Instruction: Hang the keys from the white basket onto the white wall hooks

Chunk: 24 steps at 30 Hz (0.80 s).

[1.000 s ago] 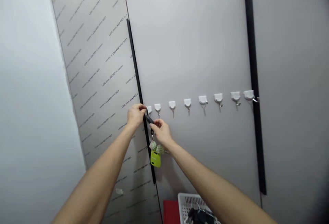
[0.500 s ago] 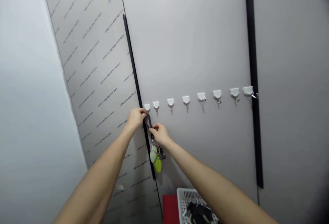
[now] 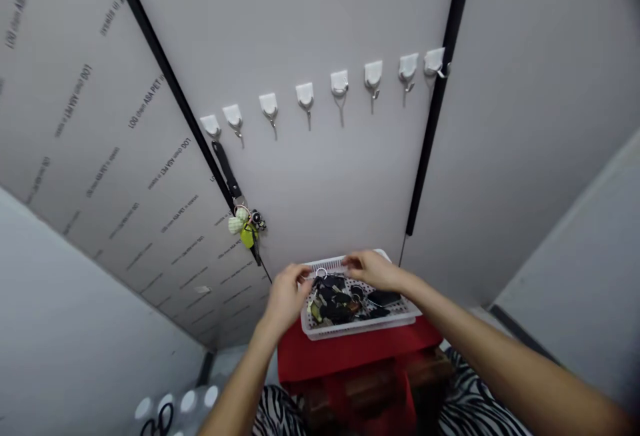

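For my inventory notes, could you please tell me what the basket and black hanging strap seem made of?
Basket: probably moulded plastic, white with a smooth finish, judging by its regular perforations. Black strap: perhaps leather or synthetic; smooth, flat, no visible weave.

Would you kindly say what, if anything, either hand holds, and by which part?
Nothing appears held: the left hand and right hand are open at the white, perforated plastic basket; touch is unclear.

"How does the left arm (image 3: 245,376) lie?"
"Bare, rising steeply; the right arm (image 3: 490,343), bare too, slants in from the right."
"And at their ends?"
"The left hand (image 3: 287,295) curls, thumb and fingers parted; the right hand (image 3: 375,270) faces it across a gap, fingers blurred."
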Motion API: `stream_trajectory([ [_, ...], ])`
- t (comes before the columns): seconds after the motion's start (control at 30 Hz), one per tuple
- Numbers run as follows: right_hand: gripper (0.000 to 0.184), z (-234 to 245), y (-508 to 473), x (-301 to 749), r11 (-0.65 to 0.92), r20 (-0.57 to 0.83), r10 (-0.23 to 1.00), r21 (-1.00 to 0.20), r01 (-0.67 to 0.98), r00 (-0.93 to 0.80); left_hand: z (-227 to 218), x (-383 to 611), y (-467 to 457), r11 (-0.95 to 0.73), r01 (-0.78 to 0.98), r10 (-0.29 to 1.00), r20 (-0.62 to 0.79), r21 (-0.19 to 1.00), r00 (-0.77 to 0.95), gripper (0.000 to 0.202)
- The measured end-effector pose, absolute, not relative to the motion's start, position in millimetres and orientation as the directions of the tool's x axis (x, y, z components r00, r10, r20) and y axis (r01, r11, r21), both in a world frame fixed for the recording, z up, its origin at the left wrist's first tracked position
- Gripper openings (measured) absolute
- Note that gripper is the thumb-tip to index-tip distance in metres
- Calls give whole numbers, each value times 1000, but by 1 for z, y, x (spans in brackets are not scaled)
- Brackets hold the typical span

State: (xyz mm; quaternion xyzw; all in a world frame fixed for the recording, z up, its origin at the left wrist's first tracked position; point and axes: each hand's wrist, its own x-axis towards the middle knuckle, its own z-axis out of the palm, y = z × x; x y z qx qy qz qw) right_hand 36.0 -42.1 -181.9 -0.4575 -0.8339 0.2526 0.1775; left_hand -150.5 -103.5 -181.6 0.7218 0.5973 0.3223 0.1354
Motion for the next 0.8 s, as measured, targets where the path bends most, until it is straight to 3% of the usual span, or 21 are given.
stream_trajectory([
  [0.1, 31, -217, -52, 60, 422, 21, 884, -462, 780, -466, -218, -130, -101, -208, 873, 972, 194, 440, 133, 26],
  [0.2, 30, -231, -58, 65, 430, 25, 890, -380, 819, -455, -231, -120, -94, -152, 952, 977, 187, 266, 104, 35],
  [0.4, 32, -227, -52, 33, 439, 116, 895, -390, 809, -430, -229, -110, -78, -65, 996, 992, 117, 63, 57, 34],
  [0.6, 22, -235, -42, 14, 338, 47, 938, -333, 880, -342, -228, -109, -79, -124, 991, 985, 127, 52, 117, 28],
  [0.7, 21, -236, -40, 21, 342, 77, 937, -400, 850, -341, -229, -111, -82, -137, 988, 981, 149, 71, 125, 26],
  [0.8, 23, -227, -39, 32, 349, 123, 935, -491, 799, -332, -230, -113, -83, -159, 970, 974, 190, 185, 123, 25],
])
